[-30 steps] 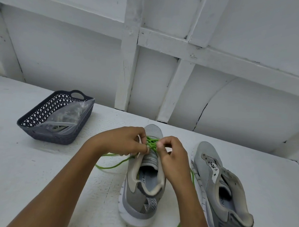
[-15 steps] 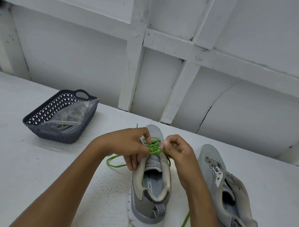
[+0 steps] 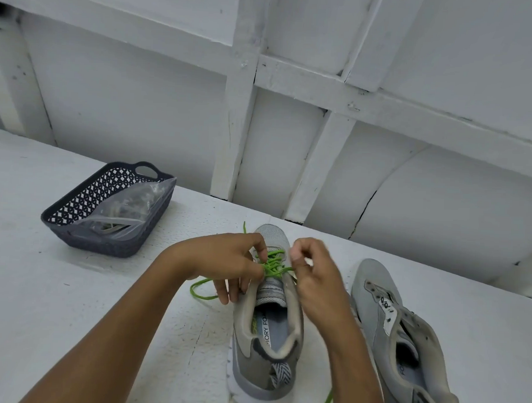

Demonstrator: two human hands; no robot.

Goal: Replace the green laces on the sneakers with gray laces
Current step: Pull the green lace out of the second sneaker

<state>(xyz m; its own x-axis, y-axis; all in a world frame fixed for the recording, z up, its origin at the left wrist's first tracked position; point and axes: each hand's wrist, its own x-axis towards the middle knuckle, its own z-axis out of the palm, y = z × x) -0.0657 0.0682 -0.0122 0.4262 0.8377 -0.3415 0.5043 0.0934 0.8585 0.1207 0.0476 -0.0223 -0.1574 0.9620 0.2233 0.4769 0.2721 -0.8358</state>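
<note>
Head view. Item: gray sneaker (image 3: 268,338), upright on white table (image 3: 70,314), green lace (image 3: 272,264) threaded only through its toe-end eyelets, loose ends lying left of the sneaker and by its heel. Left hand (image 3: 225,260) pinches a crossing; right hand (image 3: 313,273) curled, thumb to forefinger, apparently nipping the same lace at the sneaker's right eyelet row. Handling note: slacken each crossing before drawing it out, one eyelet at a time. Right of the sneaker: unlaced mate (image 3: 399,329); far left: basket (image 3: 74,238) holding zip bag (image 3: 130,207), contents unclear
</note>
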